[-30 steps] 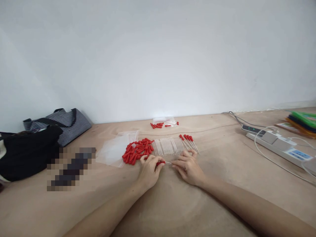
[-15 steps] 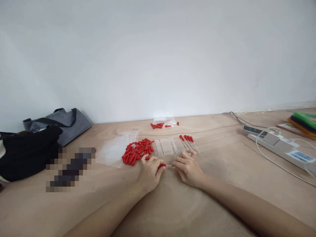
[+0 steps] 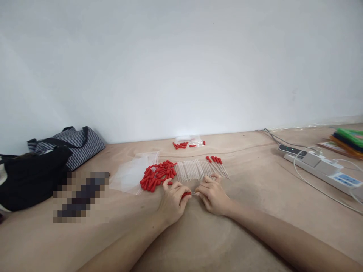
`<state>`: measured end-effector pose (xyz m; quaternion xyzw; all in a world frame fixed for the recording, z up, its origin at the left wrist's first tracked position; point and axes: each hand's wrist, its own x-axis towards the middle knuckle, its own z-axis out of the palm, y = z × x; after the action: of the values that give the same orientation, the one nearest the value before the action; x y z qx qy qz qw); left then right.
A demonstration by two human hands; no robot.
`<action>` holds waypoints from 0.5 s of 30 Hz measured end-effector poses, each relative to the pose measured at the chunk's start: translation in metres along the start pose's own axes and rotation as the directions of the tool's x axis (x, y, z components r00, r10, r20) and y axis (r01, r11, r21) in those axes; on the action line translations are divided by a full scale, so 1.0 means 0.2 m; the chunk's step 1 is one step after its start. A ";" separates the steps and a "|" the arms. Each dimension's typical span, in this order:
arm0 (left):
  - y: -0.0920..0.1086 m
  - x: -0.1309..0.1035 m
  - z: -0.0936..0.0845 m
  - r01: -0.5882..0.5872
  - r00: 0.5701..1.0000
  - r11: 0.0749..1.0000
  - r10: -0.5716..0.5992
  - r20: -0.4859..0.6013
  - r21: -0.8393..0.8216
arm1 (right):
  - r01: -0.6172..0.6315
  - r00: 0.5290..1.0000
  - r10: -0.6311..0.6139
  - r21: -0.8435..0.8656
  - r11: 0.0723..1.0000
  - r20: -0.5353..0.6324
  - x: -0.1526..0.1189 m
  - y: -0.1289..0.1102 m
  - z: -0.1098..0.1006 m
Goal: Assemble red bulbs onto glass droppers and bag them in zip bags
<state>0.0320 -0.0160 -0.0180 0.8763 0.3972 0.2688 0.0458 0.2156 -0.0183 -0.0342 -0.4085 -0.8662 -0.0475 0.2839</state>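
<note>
My left hand (image 3: 175, 197) is closed on a red rubber dropper bulb (image 3: 186, 194). In my right hand (image 3: 212, 194) a thin clear dropper tube (image 3: 193, 193) is pinched, its short visible stretch meeting the bulb between my hands. How far the tube sits inside the bulb is hidden. A pile of red bulbs (image 3: 159, 174) lies just beyond my left hand. Beyond both hands runs a row of clear tubes (image 3: 190, 170). Several droppers with red bulbs on their tubes (image 3: 217, 160) lie at that row's right end.
Clear plastic bags (image 3: 127, 173) lie left of the pile. More bulbs (image 3: 180, 145) and a bag are near the wall. A striped bag (image 3: 76, 143) and black bag (image 3: 36, 177) stand left; a power strip (image 3: 326, 166) with cables and a colourful stack (image 3: 350, 139) lie right.
My right hand has moved slightly left toward my left hand. The stretch of tube showing between them is shorter.
</note>
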 end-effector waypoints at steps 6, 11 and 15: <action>-0.02 0.01 0.00 0.048 0.999 0.999 -0.048 -0.002 -0.014 | -0.037 0.999 0.039 0.078 0.996 -0.025 0.01 0.00 -0.03; -0.03 0.00 -0.01 0.015 1.000 1.000 -0.015 -0.014 0.011 | -0.053 0.998 0.055 0.071 0.996 -0.027 0.01 0.02 -0.05; 0.00 0.00 -0.03 0.006 1.000 1.000 -0.006 -0.020 0.005 | -0.042 0.998 0.048 0.110 0.993 -0.048 0.00 0.01 -0.04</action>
<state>0.0289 -0.0171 -0.0141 0.8725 0.4010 0.2763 0.0402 0.2206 -0.0193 -0.0289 -0.4105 -0.8506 -0.0039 0.3287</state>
